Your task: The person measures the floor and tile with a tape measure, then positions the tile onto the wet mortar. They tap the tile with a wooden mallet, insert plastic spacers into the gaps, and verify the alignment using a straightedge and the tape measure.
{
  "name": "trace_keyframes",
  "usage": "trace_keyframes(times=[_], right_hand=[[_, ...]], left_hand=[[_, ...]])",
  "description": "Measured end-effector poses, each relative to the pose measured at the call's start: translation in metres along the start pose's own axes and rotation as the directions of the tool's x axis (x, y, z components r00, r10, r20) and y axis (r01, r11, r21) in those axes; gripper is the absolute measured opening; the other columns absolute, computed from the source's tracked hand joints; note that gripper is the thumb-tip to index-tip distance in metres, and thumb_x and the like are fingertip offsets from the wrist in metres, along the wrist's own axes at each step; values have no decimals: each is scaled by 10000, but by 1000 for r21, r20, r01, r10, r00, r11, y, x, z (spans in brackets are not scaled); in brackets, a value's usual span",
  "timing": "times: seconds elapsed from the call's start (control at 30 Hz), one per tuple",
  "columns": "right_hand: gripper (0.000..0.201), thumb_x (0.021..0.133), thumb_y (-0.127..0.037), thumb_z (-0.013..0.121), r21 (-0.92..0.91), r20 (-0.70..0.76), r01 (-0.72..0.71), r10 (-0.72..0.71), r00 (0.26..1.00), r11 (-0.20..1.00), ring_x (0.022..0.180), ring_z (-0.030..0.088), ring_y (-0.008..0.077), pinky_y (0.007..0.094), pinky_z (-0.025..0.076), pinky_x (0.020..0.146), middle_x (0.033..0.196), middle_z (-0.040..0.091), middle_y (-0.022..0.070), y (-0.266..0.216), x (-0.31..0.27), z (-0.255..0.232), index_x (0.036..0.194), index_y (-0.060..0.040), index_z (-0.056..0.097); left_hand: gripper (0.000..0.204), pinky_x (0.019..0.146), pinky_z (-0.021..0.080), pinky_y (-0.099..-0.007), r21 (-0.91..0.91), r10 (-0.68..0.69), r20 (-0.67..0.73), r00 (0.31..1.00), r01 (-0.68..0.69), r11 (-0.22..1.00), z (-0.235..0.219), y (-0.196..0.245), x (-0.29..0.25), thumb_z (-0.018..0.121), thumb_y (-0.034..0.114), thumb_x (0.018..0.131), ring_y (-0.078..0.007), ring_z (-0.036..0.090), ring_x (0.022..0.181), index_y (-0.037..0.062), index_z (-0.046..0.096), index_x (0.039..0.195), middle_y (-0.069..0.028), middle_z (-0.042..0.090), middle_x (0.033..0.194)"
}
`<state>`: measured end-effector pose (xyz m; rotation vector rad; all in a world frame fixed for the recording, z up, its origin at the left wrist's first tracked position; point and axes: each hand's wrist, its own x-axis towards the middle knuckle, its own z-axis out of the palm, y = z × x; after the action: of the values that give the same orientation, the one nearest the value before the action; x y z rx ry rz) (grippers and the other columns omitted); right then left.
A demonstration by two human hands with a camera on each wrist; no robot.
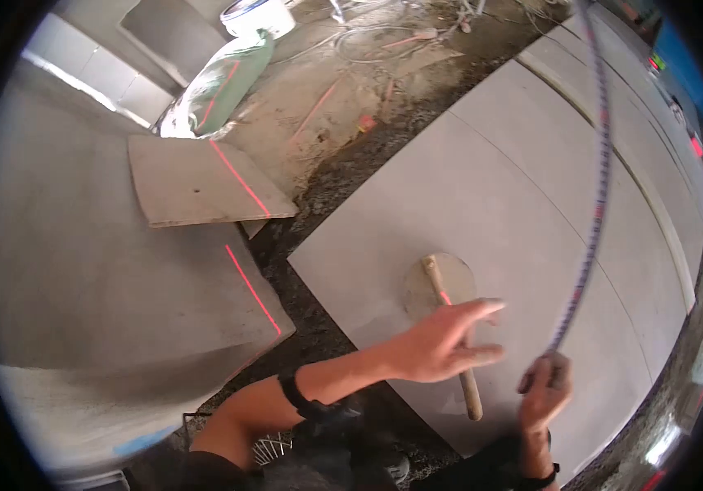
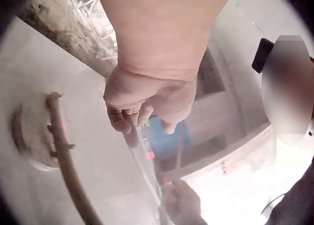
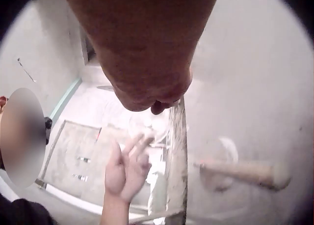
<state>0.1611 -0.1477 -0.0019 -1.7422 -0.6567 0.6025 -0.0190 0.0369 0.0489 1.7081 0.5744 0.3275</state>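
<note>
In the head view my right hand (image 1: pixel 549 385) grips the lower end of a long tape measure (image 1: pixel 599 188), whose pale marked blade arches up past the top edge. Whatever sits inside that fist is hidden by the fingers. To its left is my left hand (image 1: pixel 449 340), held over a wooden-handled mallet (image 1: pixel 472 397), thumb and fingers apart with nothing between them. The mallet's round, pale head (image 1: pixel 417 282) rests on a large grey tile (image 1: pixel 368 254). In the left wrist view, the left fingers (image 2: pixel 130 136) hang loosely, overlapping the line of the tape.
A red laser line crosses a loose tile (image 1: pixel 196 184) and the grey surface (image 1: pixel 122 286) at left. Dark rubble (image 1: pixel 327 192) borders the tile. Behind are a white bucket (image 1: pixel 257 18), a green-and-silver roll (image 1: pixel 237 82) and coiled cable (image 1: pixel 368 41).
</note>
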Motion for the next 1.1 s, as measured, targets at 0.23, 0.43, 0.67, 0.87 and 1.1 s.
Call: trace_keyframes(times=[0.23, 0.43, 0.67, 0.87, 1.1], right_hand=[[178, 849, 47, 662, -111, 530, 514, -387, 755, 851, 875, 672, 369, 421, 548, 771, 942, 669, 194, 16, 41, 78, 1025, 19, 654], [296, 1001, -181, 605, -873, 142, 293, -370, 918, 391, 1182, 581, 385, 464, 470, 983, 1257, 619, 186, 225, 187, -66, 1236, -1, 619], [364, 1036, -193, 517, -919, -14, 146, -400, 917, 366, 1264, 552, 360, 451, 432, 1076, 1359, 598, 166, 259, 191, -111, 1344, -15, 598], [343, 1034, -159, 513, -920, 59, 225, -454, 889, 321, 1283, 563, 336, 432, 431, 1099, 1371, 601, 150, 266, 193, -115, 1329, -21, 619], [347, 1036, -154, 515, -936, 62, 206, -443, 895, 285, 1261, 582, 323, 419, 443, 1093, 1366, 607, 135, 281, 197, -127, 1350, -38, 604]], left_hand=[[211, 576, 534, -235, -90, -80, -549, 832, 36, 995, -46, -33, -34, 579, 191, 1051, -95, 660, 670, -6, 615, 1118, -66, 710, 841], [224, 539, 485, -266, 99, -90, -929, 360, 475, 875, -141, -83, -105, 565, 210, 1056, -103, 637, 625, -4, 617, 1011, -56, 664, 777], [227, 527, 464, -277, 8, 31, -999, -28, 584, 812, -172, -147, -130, 542, 176, 1060, -128, 608, 611, -49, 565, 1046, -92, 660, 790], [248, 528, 488, -308, 136, 173, -985, -10, 573, 808, -176, -189, -120, 540, 170, 1058, -162, 607, 589, -73, 546, 1011, -114, 649, 781], [267, 518, 506, -321, 148, 201, -980, -4, 662, 734, -175, -191, -116, 536, 183, 1060, -164, 617, 591, -79, 543, 1006, -126, 655, 776]])
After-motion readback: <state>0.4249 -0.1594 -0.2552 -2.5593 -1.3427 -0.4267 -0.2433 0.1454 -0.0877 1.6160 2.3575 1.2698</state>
